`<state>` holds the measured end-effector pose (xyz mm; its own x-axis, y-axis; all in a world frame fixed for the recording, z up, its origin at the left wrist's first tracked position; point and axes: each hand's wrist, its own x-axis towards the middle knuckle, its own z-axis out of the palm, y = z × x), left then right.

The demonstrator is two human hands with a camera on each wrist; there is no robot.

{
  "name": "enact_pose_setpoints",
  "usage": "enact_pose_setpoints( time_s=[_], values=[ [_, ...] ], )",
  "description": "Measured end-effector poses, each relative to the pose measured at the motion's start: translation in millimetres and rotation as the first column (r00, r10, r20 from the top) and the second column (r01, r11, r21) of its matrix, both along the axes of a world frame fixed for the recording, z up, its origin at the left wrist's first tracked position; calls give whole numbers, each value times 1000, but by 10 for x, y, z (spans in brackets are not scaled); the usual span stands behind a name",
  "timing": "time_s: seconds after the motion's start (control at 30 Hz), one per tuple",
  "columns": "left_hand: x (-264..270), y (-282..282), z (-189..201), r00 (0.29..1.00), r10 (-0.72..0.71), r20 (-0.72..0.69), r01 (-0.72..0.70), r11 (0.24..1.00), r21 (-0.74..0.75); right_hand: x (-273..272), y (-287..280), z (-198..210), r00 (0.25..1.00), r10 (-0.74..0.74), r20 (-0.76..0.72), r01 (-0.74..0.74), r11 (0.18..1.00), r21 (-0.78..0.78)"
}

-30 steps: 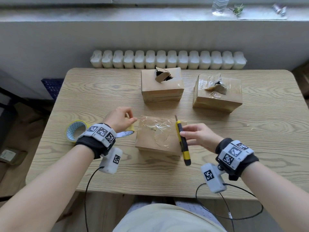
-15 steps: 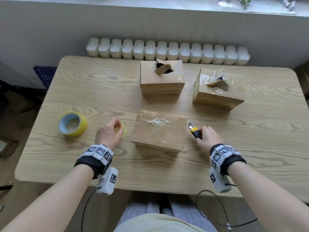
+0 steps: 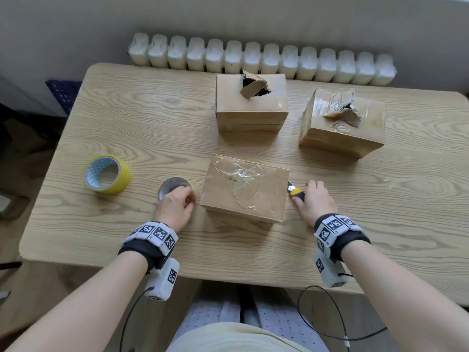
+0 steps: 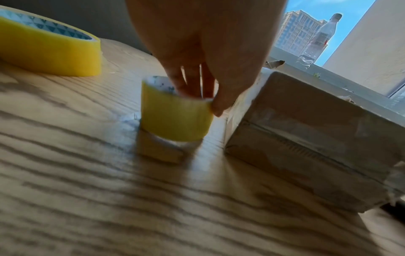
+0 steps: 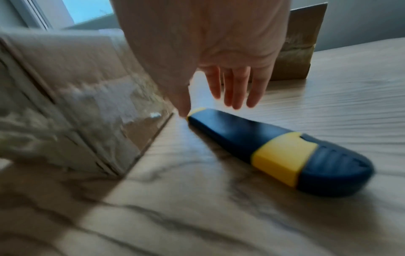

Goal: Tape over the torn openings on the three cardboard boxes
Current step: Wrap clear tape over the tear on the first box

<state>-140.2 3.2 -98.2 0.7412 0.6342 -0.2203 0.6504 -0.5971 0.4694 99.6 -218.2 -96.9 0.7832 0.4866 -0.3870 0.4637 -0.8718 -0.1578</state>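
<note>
Soft, even daylight fills the head view, with the tabletop (image 3: pixel 127 118) edges bowed by the wide lens. Both wrist views are motion-blurred; bright window (image 4: pixel 306 34) at 1 o'clock, shadows falling toward 6.

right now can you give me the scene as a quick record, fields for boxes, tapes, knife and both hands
near box: top covered with clear tape
middle far box: torn flap open, untaped
right far box: torn flap open over glossy old tape
small tape roll: upright on table, gripped by left hand
large yellow tape roll: lying free, left of the hand
utility knife: flat on table, right of near box
right hand: fingers straight above knife, not gripping
table: light wood
</note>
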Motion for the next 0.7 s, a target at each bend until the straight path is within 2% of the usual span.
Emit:
enact_pose_setpoints(
  time_s=[0.03, 0.1, 0.17, 0.23, 0.27, 0.33, 0.4, 0.47, 0.6, 0.7],
  values=[
    [-10, -24, -13, 1000, 2, -8, -2, 1000, -22, -16, 31, 45, 999, -17, 49, 11, 992, 127],
    [-7, -46, -17, 1000, -4, -18, 3, 999, -44, -91, 141, 160, 987, -12, 163, -53, 922, 385],
    [7, -62, 30, 1000, 1, 15, -1, 999, -33, -245, 300, 303, 966, 115, 232, -216, 852, 478],
    [28, -64, 90, 994, -1, 112, -9, 996, 88, -461, 478, 414, 912, 356, 202, -409, 807, 426],
    [53, -80, 135, 987, -22, 158, -3, 988, 156, -571, 560, 435, 860, 481, 170, -508, 785, 354],
    [141, -131, 220, 973, -116, 200, 73, 975, 209, -721, 675, 372, 768, 625, 140, -638, 731, 242],
    [249, -197, 260, 947, -272, 173, 242, 954, 176, -777, 712, 259, 742, 659, 124, -669, 717, 195],
    [330, -260, 222, 922, -381, 73, 370, 920, 127, -788, 707, 165, 736, 663, 134, -676, 719, 162],
    [365, -323, 118, 910, -402, -100, 411, 907, 96, -774, 704, 133, 735, 665, 133, -678, 719, 153],
    [371, -307, 114, 895, -414, -165, 434, 894, 115, -666, 628, 158, 719, 683, 126, -695, 706, 135]
  ],
)
